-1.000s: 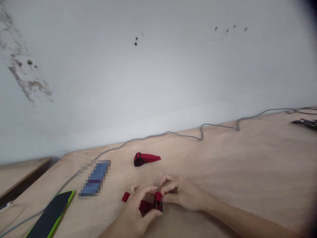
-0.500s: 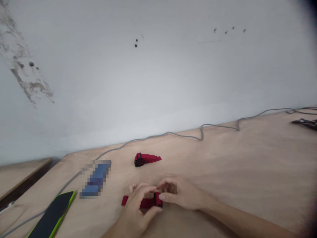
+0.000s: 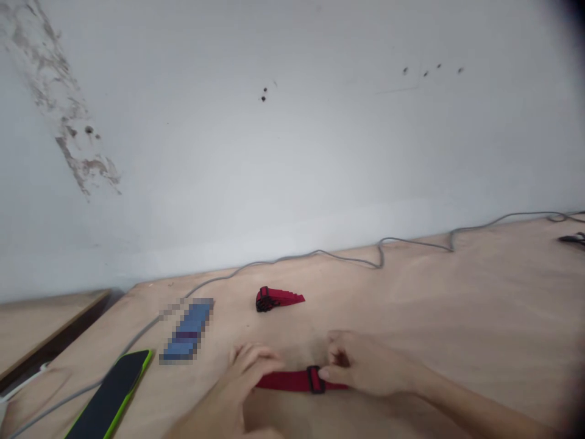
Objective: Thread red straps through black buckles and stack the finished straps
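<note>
A red strap (image 3: 292, 381) with a black slide buckle (image 3: 315, 379) stretches between my two hands, low over the wooden table. My left hand (image 3: 242, 378) has its bent fingers over the strap's left part, with the thumb spread away below. Its grip there is partly hidden. To the right of the buckle, my right hand (image 3: 370, 363) pinches the strap, its thumb beside the buckle and its other fingers curled. Farther back lies a bundle of red straps (image 3: 281, 297) with black buckles stacked at its left end.
A phone in a lime-green case (image 3: 112, 393) lies at the left front. Near it is a blurred-out blue item (image 3: 189, 329). A grey cable (image 3: 274, 261) runs along the table's back edge by the wall (image 3: 292, 152). At the far right lies a black object (image 3: 573, 238).
My hands have moved apart, the right one rightward. More of the strap shows between them, and the buckle is now farther from my left hand. The view has shifted slightly.
</note>
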Action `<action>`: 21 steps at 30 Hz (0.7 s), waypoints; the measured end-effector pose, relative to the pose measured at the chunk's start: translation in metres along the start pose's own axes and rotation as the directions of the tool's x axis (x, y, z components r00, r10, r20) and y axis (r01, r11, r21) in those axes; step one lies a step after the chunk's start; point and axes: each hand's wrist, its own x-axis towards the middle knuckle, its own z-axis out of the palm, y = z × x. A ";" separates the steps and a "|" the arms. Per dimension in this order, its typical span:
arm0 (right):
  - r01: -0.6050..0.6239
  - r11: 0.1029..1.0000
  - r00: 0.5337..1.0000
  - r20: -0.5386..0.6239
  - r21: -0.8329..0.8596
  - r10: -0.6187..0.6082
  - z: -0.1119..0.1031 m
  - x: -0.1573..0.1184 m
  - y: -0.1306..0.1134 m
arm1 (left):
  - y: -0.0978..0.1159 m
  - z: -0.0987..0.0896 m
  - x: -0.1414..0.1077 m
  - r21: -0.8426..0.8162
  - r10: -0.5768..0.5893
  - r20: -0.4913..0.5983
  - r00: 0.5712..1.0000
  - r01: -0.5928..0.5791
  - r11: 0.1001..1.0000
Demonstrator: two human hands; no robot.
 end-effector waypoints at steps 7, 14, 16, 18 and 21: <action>-0.306 0.902 0.950 -0.031 -0.304 0.312 -0.051 -0.023 0.023 | -0.011 -0.007 -0.039 0.013 0.077 -0.008 0.997 -0.077 0.997; 0.009 0.974 0.989 -0.144 -0.227 -0.043 -0.025 -0.013 -0.020 | -0.013 0.011 -0.023 0.215 -0.195 -0.085 0.977 0.210 0.954; 0.104 0.987 0.990 -0.083 -0.120 -0.114 -0.001 -0.005 -0.037 | -0.008 0.013 -0.015 0.240 -0.251 -0.119 0.961 0.273 0.932; 0.214 0.969 0.973 -0.058 -0.124 -0.223 0.021 0.003 -0.047 | -0.003 0.012 -0.012 0.232 -0.255 -0.083 0.963 0.267 0.935; 0.257 0.962 0.966 -0.018 -0.087 -0.259 0.040 0.009 -0.052 | -0.003 0.008 -0.013 0.203 -0.230 -0.017 0.973 0.229 0.952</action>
